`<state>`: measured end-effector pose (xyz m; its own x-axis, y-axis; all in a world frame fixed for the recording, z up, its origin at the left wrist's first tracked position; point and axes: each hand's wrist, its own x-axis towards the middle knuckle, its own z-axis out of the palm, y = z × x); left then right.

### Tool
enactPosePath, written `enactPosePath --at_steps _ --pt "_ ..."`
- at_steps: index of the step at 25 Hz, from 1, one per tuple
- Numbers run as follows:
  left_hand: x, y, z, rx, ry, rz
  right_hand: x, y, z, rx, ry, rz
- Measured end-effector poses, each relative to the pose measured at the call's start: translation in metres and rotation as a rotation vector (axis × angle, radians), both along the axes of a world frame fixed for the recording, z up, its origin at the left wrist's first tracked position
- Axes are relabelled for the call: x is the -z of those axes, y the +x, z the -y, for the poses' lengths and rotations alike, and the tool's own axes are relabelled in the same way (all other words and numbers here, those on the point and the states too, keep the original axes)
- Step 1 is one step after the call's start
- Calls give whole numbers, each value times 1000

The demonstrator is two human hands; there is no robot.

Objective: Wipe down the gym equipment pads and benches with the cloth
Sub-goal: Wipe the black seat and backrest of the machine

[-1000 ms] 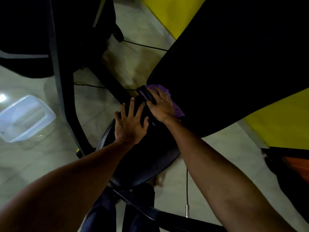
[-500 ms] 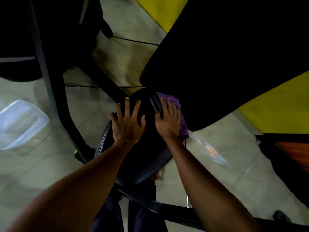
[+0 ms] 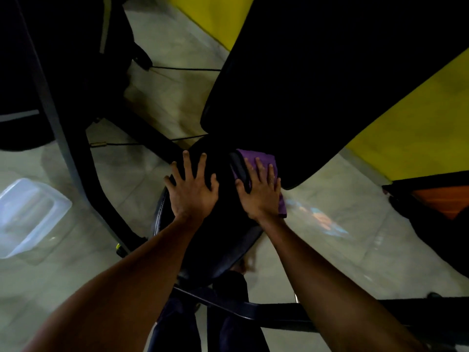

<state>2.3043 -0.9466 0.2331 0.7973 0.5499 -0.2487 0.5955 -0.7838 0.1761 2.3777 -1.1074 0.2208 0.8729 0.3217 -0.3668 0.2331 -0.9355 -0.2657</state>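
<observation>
Left hand [image 3: 192,191], right hand [image 3: 259,193] flat, splayed

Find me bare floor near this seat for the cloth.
Bare floor right of the seat pad, toward the orange equipment. Also left of the frame leg, nearer than the plastic tub. Pad crowded: left hand, right hand, cloth.

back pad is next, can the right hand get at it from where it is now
Probably yes. The right hand lies flat on the cloth at the seat's far edge, right beside the back pad's lower end, with nothing visible between them.
</observation>
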Motion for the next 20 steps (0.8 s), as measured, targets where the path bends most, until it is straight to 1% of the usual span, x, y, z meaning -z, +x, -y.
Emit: enactPosePath --at_steps 2,3,4,6,8,10,12,15,16,17,20 --pt "-1 1 -1 11 1 -28 -5 18 -34 143 12 -112" --pt "-2 1 -1 17 -10 -46 -9 20 -48 174 18 -133" --pt "-2 0 -1 23 -19 -55 -12 15 -55 163 16 -119" --pt "-3 -2 0 31 -29 -56 -15 -12 -53 75 29 -48" --pt "-6 -2 -2 37 -54 -56 -16 -48 -31 -14 88 61" --pt "-9 -7 -4 66 -84 -65 -12 -71 -3 -32 121 115" --pt "-10 -18 -6 80 -109 -76 -10 -61 9 67 103 98" --pt "-15 -39 -7 61 -113 -72 -16 -30 -19 315 63 -82" --pt "-17 -44 -7 54 -119 -70 -20 -27 -37 356 50 -107" --pt "-18 -49 -6 49 -125 -68 -23 -33 -54 344 35 -95" --pt "-23 -63 -8 16 -158 -50 -32 -74 -75 123 83 6"
